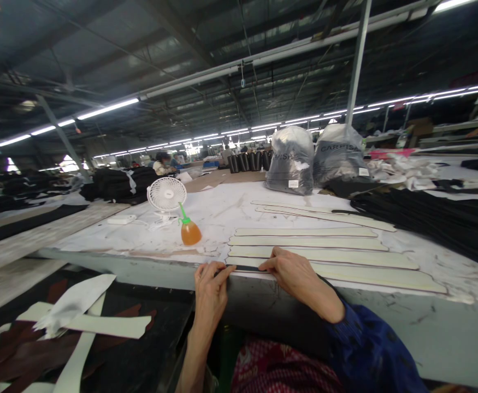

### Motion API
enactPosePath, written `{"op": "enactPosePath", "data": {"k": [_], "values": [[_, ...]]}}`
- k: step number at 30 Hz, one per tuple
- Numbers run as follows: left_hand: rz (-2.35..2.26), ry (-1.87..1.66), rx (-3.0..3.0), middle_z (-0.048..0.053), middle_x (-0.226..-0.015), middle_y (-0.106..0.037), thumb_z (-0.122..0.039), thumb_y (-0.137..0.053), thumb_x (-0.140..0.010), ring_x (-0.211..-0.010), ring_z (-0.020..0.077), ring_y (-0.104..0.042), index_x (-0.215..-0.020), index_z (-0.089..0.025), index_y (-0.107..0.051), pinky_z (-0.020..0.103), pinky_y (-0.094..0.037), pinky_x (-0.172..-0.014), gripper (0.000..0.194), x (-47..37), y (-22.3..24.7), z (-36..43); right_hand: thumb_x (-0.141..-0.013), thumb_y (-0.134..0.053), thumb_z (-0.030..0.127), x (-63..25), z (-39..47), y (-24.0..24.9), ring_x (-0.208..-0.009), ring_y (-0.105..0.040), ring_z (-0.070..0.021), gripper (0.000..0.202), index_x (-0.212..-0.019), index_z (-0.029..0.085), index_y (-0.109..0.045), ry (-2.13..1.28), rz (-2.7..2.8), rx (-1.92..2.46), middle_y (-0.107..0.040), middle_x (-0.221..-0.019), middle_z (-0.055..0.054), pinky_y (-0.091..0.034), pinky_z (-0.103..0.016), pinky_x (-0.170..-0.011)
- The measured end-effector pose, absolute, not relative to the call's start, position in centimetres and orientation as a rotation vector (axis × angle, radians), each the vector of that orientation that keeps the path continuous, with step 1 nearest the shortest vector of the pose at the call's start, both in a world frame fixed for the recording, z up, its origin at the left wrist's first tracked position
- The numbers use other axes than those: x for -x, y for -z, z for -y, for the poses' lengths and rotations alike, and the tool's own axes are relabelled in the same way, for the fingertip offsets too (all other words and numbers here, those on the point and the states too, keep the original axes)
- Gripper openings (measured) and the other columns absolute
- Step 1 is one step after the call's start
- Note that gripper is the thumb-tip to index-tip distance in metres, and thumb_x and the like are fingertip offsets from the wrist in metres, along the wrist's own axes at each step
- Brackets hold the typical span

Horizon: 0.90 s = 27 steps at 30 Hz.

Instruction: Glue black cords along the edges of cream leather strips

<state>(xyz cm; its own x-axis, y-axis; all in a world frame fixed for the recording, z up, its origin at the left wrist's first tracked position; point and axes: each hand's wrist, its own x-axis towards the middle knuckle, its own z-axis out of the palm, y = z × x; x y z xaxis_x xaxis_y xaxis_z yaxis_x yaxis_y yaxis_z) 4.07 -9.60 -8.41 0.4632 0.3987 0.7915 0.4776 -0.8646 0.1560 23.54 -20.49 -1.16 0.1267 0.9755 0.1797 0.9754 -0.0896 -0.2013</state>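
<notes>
red checked cloth point(279, 368) fills bottom centre; above it, your right hand point(298, 274) pinches a narrow black strip point(247, 268) along the white-covered table's point(222, 210) near edge; your left hand point(211, 286) touches it, grip unclear.

Right plastic bag point(339, 161): "CARPISA". Left plastic bag point(290, 155): lettering partly legible, "ISA". White labels point(293, 184): too small.
</notes>
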Motion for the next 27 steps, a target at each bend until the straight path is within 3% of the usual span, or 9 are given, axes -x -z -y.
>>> {"op": "enactPosePath", "data": {"k": [8,20,24,27], "values": [[0.827,1.422,2.578,0.003,-0.081,-0.062,-0.009,-0.046,-0.087,-0.081,0.0175,-0.057,-0.093,-0.026,-0.072,0.038,-0.041,-0.082,0.031,-4.6,7.7,10.2,-0.089,-0.048,0.018,-23.5,20.5,1.3,-0.086,-0.061,-0.018,0.034,-0.107,0.038,-0.07,0.02,1.939,2.127,-0.06,-0.093,-0.005,-0.042,-0.026,-0.068],[0.747,1.436,2.577,0.001,-0.073,-0.061,-0.011,-0.046,-0.088,-0.074,0.0164,-0.058,-0.095,-0.028,-0.072,0.04,-0.041,-0.086,0.031,-4.4,8.7,9.0,-0.089,-0.047,0.019,-23.6,20.4,1.4,-0.084,-0.06,-0.0183,0.034,-0.104,0.038,-0.071,0.031,1.943,2.108,-0.06,-0.092,-0.004,-0.04,-0.026,-0.065],[0.885,1.656,2.701,0.001,-0.076,-0.064,-0.019,-0.049,-0.089,-0.078,0.017,-0.06,-0.098,-0.026,-0.071,0.04,-0.042,-0.089,0.025,-4.1,8.2,9.6,-0.089,-0.047,0.019,-23.6,20.4,1.2,-0.085,-0.06,-0.0189,0.033,-0.102,0.038,-0.071,0.021,1.937,2.111,-0.061,-0.092,-0.004,-0.039,-0.026,-0.065],[1.116,2.043,2.657,0.004,-0.098,-0.065,-0.029,-0.054,-0.088,-0.096,0.0188,-0.06,-0.109,-0.022,-0.066,0.035,-0.045,-0.09,0.025,-3.2,8.0,9.8,-0.087,-0.049,0.017,-23.6,20.4,1.3,-0.083,-0.061,-0.0181,0.034,-0.101,0.038,-0.072,0.039,1.931,2.107,-0.062,-0.09,-0.003,-0.038,-0.026,-0.064]]}}
